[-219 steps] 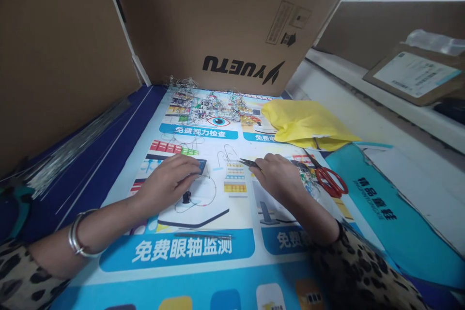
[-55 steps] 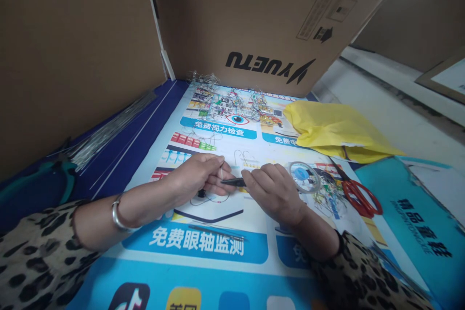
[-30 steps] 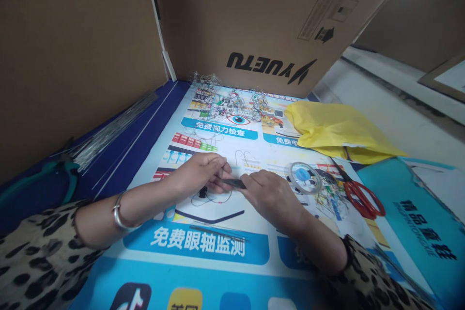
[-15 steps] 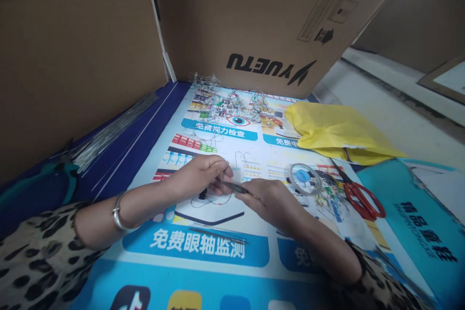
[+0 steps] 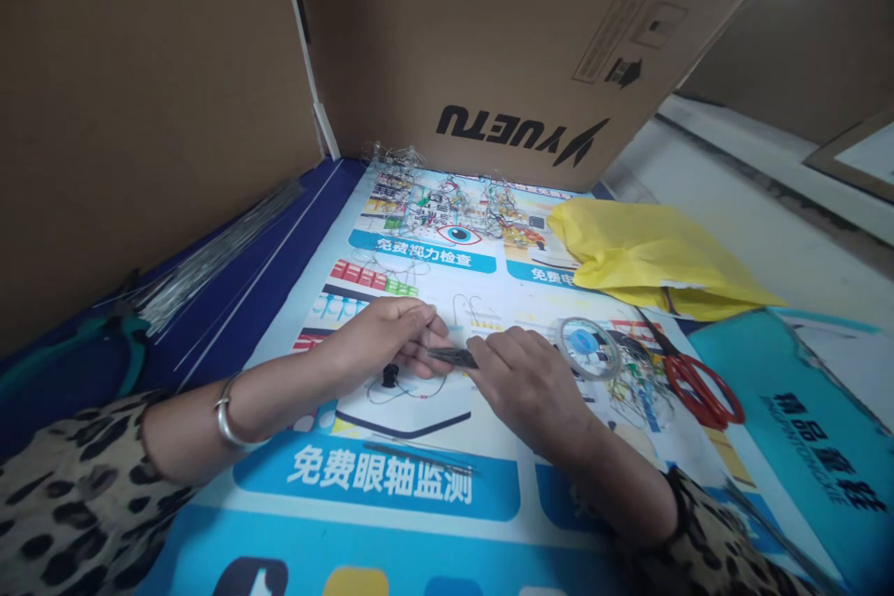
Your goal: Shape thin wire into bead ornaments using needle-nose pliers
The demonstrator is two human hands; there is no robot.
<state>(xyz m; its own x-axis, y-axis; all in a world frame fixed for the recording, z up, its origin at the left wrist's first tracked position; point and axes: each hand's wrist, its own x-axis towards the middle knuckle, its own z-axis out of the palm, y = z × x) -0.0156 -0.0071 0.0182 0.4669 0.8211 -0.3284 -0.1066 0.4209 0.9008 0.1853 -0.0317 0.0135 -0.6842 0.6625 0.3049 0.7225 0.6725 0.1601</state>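
Observation:
My left hand (image 5: 401,335), with a silver bangle at the wrist, is closed in a pinch over the poster. A thin wire (image 5: 398,397) with a small red bead curves below its fingertips and seems to be held there. My right hand (image 5: 527,382) is wrapped round slim dark tweezers (image 5: 451,356), whose narrow tip reaches the left fingers. What the tip touches is too small to make out. To the right of that hand lie a roll of clear tape (image 5: 589,347), red-handled scissors (image 5: 698,386) and tangled beaded wires (image 5: 635,382).
Cardboard walls (image 5: 447,37) stand at the back and left. A bundle of straight wires (image 5: 223,247) and teal-handled pliers (image 5: 126,326) lie at left. More twisted wire pieces (image 5: 453,200) are at the back. At right are a yellow bag (image 5: 649,251) and a teal bag (image 5: 789,419).
My right hand has turned, so its knuckles now face up round the tweezers, and the tip looks slightly wider. My left hand stays nearly in place.

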